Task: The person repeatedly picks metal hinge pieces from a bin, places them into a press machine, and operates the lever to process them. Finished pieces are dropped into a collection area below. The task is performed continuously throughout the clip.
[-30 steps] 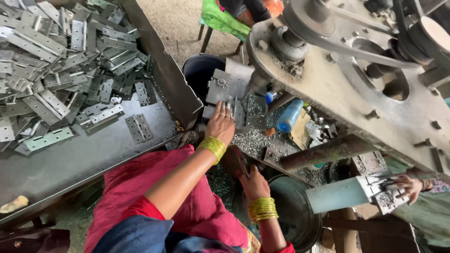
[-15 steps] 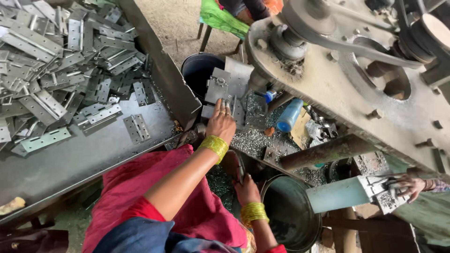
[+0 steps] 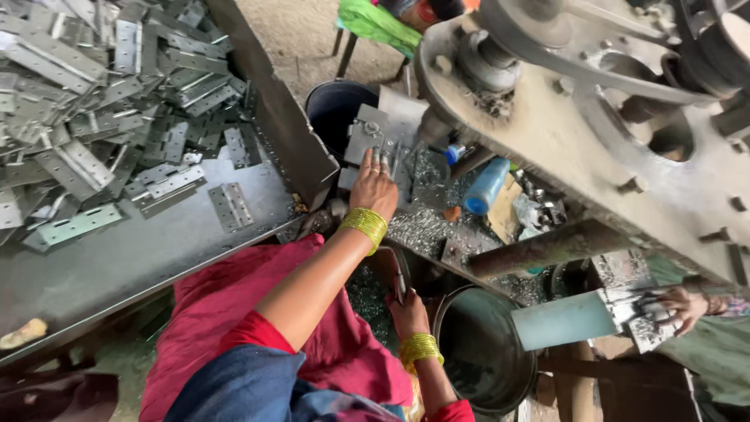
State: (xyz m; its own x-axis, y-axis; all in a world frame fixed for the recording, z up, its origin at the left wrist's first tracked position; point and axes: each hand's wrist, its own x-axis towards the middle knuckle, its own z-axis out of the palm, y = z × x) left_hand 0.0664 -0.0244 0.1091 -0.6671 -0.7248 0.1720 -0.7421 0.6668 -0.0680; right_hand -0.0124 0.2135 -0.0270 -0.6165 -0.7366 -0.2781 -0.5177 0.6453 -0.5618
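Lower now than a second ago, the right hand [image 3: 408,311] has dropped beside the rim of a dark round bucket [image 3: 483,355], its grip curled around a slim dark handle [image 3: 399,273] that rises toward 12 o'clock; whether the fingers clamp it fully cannot be told. At 12 o'clock from it, the left hand [image 3: 375,186] has barely shifted and lies flat on a grey metal plate [image 3: 367,134] at the foot of a heavy press machine [image 3: 594,101], fingers spread and together on the surface, gripping nothing. Gold bangles [image 3: 364,225] ring that wrist. At 9 o'clock from the left hand, a steel worktop [image 3: 141,258] carries a heap of flat metal hinges [image 3: 101,117]. Silvery metal shavings [image 3: 418,227] lie strewn at 4 o'clock from the plate, with a blue bottle [image 3: 484,186] just beyond at 3 o'clock. Another person's hand [image 3: 686,305] holds a hinge piece at the far right, well apart.
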